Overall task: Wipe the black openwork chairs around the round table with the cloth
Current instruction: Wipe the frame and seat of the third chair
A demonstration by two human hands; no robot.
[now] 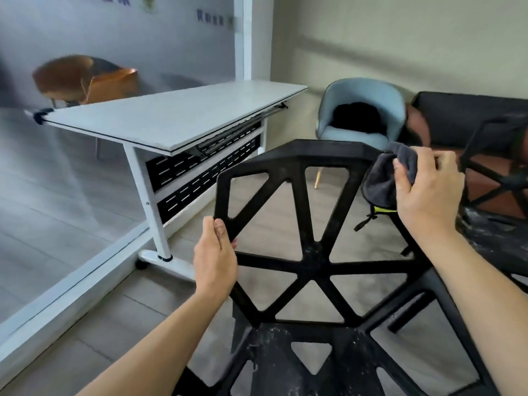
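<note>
Head view, looking down over a black openwork plastic chair (311,261) with a spoked, web-like backrest, close in front and filling the lower middle; seat nearest, specked with pale dust, backrest rising away toward a flat top rail. Behind and left, a long white folding table on a wheeled white frame (171,118), end-on to a frosted glass partition (57,167). Farther back, a pale blue upholstered tub chair (360,115) with something dark on its seat, and beside it a dark sofa (471,115), cut off at the right edge. A second black openwork chair (497,172) at far right, only partly in frame. No round table clearly in sight; a dusty dark surface at right may be its edge, hard to say. Left hand (215,258) wrapped round the left edge of the backrest, thumb on the near face, fingers curled behind, steadying. Right hand (425,190) pinching a dark grey fleecy cloth (385,178) against the upper right corner of the backrest, cloth bunched and draped over the rim. From that corner, top rail running leftward and right rim sloping down toward the seat; right hand plainly nearer to both, so a sweep along either looks the likely stroke. Right fingertips hidden in the cloth; a black strap with a yellow-green patch (377,212) below it, identity unclear. Chair legs out of frame.
</note>
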